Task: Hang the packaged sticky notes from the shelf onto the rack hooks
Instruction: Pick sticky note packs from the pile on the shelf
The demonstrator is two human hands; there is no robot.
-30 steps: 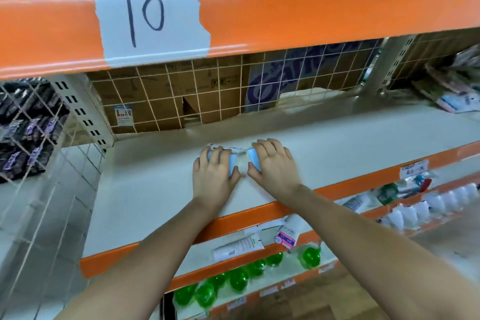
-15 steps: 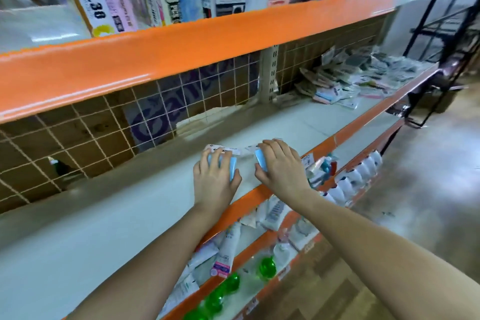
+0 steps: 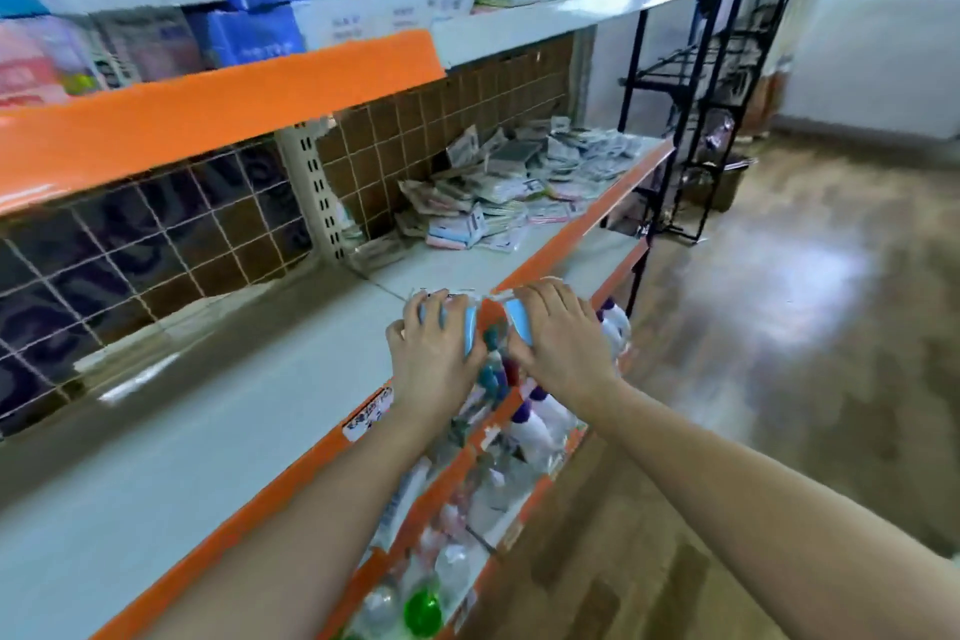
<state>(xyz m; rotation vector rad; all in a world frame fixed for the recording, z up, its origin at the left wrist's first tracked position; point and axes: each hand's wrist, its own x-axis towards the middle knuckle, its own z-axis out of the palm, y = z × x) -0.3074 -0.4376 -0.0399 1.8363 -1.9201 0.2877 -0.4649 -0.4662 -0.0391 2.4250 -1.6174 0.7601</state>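
At the shelf (image 3: 291, 411) edge, left hand (image 3: 431, 359) and right hand (image 3: 561, 343) each grip a blue packet; carry both level toward the black rack (image 3: 691, 83), hang-holes upward.

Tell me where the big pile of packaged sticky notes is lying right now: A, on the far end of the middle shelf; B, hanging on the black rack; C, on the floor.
A: the pile of packets lies on the middle shelf, far beyond both hands.

Smooth pale-grey metal shelf board (image 3: 218, 437) with a glossy orange painted edge (image 3: 571, 229), glossy clear-plastic wrapped blue sticky-note packs (image 3: 470, 327), black metal wire rack (image 3: 691, 120), brown wood-look floor (image 3: 779, 327) — polished, reflective
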